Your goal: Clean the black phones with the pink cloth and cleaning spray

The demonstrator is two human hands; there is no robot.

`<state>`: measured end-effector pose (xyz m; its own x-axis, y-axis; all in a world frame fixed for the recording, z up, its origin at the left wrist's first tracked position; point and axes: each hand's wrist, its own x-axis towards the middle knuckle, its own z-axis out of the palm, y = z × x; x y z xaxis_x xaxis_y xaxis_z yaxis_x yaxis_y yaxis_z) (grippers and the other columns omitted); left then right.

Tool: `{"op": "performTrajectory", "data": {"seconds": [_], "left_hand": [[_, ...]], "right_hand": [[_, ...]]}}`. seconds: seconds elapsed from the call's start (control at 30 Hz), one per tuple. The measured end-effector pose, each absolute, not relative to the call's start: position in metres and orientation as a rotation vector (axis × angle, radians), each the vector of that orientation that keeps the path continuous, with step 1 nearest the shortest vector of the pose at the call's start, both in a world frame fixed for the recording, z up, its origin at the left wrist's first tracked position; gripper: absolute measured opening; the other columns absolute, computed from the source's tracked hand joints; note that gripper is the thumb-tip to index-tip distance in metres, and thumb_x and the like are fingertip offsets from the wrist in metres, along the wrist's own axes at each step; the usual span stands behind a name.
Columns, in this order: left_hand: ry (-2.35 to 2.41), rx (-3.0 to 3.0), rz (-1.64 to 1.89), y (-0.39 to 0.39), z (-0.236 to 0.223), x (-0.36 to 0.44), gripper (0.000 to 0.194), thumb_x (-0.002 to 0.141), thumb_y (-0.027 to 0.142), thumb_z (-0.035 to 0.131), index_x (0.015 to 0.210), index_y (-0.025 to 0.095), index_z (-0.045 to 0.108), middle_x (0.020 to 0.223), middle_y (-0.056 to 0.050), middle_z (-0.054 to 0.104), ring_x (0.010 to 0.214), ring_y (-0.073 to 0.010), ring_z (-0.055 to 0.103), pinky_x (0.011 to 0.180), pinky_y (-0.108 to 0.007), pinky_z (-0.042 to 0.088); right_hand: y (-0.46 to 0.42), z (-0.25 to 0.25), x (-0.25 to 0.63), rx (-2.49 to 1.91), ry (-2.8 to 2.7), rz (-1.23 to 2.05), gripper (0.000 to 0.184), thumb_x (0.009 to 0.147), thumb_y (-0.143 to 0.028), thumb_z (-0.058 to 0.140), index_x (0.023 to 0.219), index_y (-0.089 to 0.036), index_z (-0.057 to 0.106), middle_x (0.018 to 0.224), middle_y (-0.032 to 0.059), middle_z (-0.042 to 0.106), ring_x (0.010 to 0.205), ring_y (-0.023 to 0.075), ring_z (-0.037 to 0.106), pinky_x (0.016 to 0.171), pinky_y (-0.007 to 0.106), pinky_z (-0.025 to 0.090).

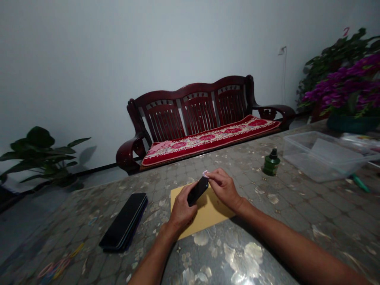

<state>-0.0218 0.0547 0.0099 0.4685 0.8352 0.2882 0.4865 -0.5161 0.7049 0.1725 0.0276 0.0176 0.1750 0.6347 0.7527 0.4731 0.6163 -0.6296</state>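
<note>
My left hand (183, 206) is closed around a black smartphone (198, 191), held tilted above a yellow sheet (204, 215) on the table. At the phone's upper end, my right hand (223, 185) pinches a small whitish cloth or tissue (205, 173). The cloth touches or nearly touches the phone's top edge; its exact material is too small to tell. To the left of my hands lies a stack of dark phones (124, 221). A small green bottle with a black cap (271, 162) stands upright to the right.
A clear plastic box (311, 166) stands at the right, near a green-handled tool (360, 183). Purple flowers (347, 87) in a pot are behind it. Coloured rubber bands (57, 268) lie front left on the patterned tablecloth (237, 253). A wooden bench (196, 107) stands beyond.
</note>
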Motion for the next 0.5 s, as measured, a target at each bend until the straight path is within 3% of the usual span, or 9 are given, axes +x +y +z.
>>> {"op": "performTrajectory", "data": {"seconds": [0.17, 0.3, 0.5], "left_hand": [[0.981, 2.070, 0.934, 0.059, 0.004, -0.022, 0.082, 0.056, -0.002, 0.049, 0.135, 0.021, 0.059, 0.136, -0.006, 0.064, 0.127, -0.0235, 0.059, 0.114, -0.040, 0.043], [0.893, 1.963, 0.958, 0.059, 0.001, -0.022, 0.081, 0.057, 0.000, 0.050, 0.135, 0.019, 0.060, 0.135, -0.008, 0.065, 0.123, -0.0239, 0.063, 0.111, -0.039, 0.046], [0.927, 1.846, 0.956, 0.052, 0.003, -0.015, 0.060, 0.070, 0.012, 0.057, 0.130, 0.016, 0.062, 0.122, -0.010, 0.072, 0.112, -0.0239, 0.068, 0.105, -0.038, 0.051]], "right_hand": [[0.017, 0.034, 0.166, -0.832, -1.602, 0.058, 0.033, 0.095, -0.012, 0.054, 0.116, -0.028, 0.074, 0.093, 0.0045, 0.068, 0.089, 0.0165, 0.065, 0.080, 0.030, 0.055], [0.020, 0.039, 0.170, -0.874, -1.592, 0.035, 0.032, 0.095, -0.012, 0.053, 0.113, -0.027, 0.075, 0.090, 0.0046, 0.067, 0.086, 0.0165, 0.065, 0.078, 0.029, 0.055], [0.026, 0.031, 0.173, -1.002, -1.539, 0.063, 0.027, 0.094, -0.016, 0.055, 0.107, -0.024, 0.077, 0.082, 0.0040, 0.064, 0.079, 0.0168, 0.062, 0.073, 0.028, 0.053]]}}
